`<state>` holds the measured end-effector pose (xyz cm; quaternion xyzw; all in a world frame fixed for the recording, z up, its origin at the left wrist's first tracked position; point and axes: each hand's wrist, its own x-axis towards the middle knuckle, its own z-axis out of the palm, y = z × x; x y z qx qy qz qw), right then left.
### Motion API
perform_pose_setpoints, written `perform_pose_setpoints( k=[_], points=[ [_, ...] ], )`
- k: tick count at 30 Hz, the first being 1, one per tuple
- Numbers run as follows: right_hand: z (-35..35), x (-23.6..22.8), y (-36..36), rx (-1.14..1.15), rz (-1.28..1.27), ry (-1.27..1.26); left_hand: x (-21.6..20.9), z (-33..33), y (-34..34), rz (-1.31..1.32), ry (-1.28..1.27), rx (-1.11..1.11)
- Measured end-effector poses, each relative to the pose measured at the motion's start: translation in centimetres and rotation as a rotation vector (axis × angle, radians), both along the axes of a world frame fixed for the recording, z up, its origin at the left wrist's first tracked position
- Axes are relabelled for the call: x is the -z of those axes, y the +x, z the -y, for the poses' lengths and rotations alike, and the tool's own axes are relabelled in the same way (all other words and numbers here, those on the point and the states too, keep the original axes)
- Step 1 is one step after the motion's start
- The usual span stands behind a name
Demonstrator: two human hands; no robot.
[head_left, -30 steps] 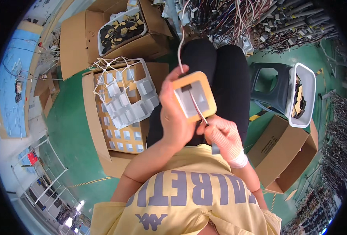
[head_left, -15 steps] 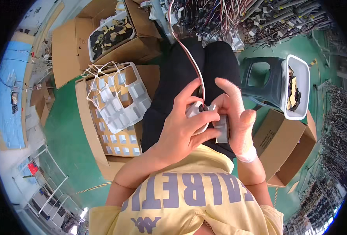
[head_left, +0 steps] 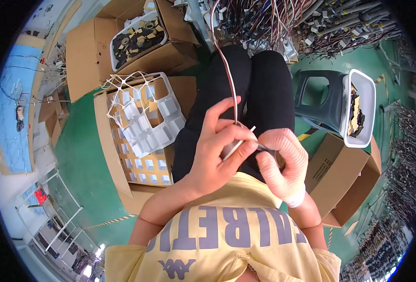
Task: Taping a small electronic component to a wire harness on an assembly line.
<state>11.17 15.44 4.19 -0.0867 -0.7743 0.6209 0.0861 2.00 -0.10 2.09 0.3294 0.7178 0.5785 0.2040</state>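
Over my lap, my left hand [head_left: 222,148] is closed around a small whitish plastic part [head_left: 231,149], mostly hidden by its fingers. A red and white cable [head_left: 229,77] runs from that part up past my knees. My right hand [head_left: 285,164], in a thin pale knit covering that leaves the wrist bare, is curled right beside it. Between its thumb and fingers shows a bit of a grey piece [head_left: 263,148], which touches or nearly touches the left hand's fingertips. What exactly the grey piece is stays hidden.
At left, a carton [head_left: 111,155] holds a divider grid with a white moulded tray [head_left: 154,127] on top. Behind it, another carton [head_left: 88,51] holds a tub of black and tan pieces. A dark stool [head_left: 323,113] carries a white bin [head_left: 370,103] at right. Cable bundles [head_left: 264,23] lie ahead.
My right hand has curled its fingers and turned inward, after being spread with fingers raised. The grey piece is now more covered. My left hand keeps its hold on the whitish part.
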Motion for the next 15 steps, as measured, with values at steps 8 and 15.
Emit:
perform_pose_setpoints(
  k=[8,15],
  points=[
    [-0.8,-0.8,-0.6,0.054,-0.044,-0.001,1.5,0.9,-0.5,0.451,0.322,0.155],
    [0.5,0.0,-0.9,0.027,-0.049,-0.015,-0.3,1.6,-0.3,0.527,-0.004,0.141]
  ],
)
